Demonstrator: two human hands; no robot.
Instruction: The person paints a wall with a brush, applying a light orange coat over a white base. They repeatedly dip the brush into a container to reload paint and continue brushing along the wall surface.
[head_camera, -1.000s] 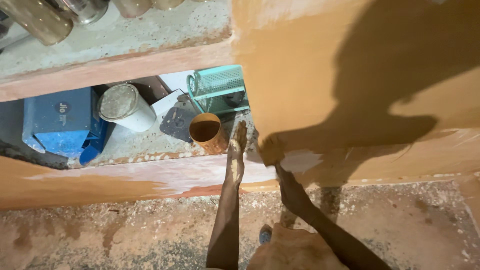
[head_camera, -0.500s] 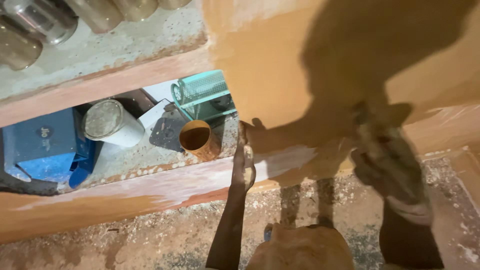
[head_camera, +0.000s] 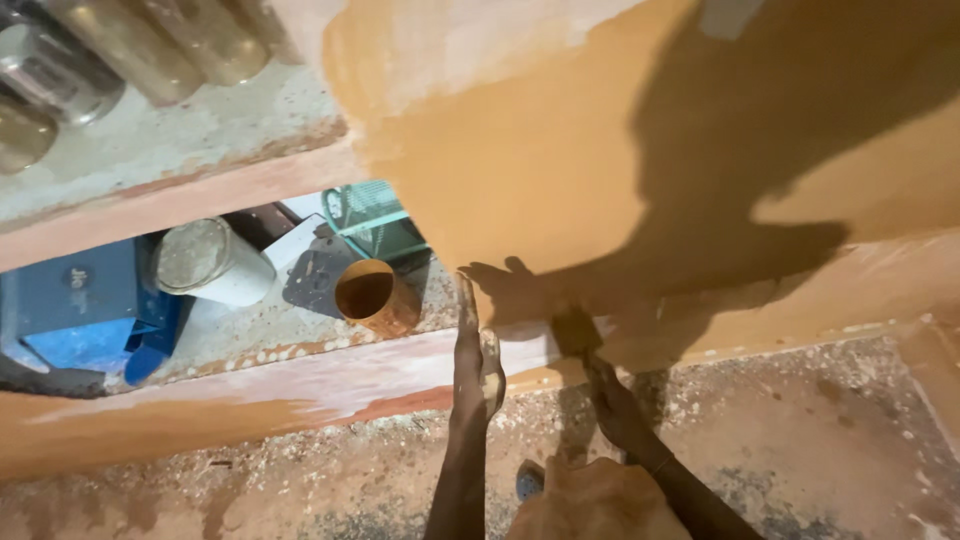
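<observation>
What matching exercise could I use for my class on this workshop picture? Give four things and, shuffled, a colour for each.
Things:
1. box
2. open can
3. tub with a lid
4. wire basket

Colours:
A. white
B. teal
C. blue
D. orange-brown

Pairs: 1-C, 2-D, 3-A, 4-B

Above-left of the hands, upper shelf: 4 dull metal cylindrical jars (head_camera: 130, 45) lying close together on a dusty grey slab. Lower shelf, left of the hands: blue boxy plastic case (head_camera: 75, 315); white cylindrical tub with grimy lid (head_camera: 210, 262), tilted; flat dark metal scraper blade (head_camera: 322, 272); teal wire-mesh basket (head_camera: 372, 222). Below the hands: speckled reddish concrete floor (head_camera: 820, 430).
</observation>
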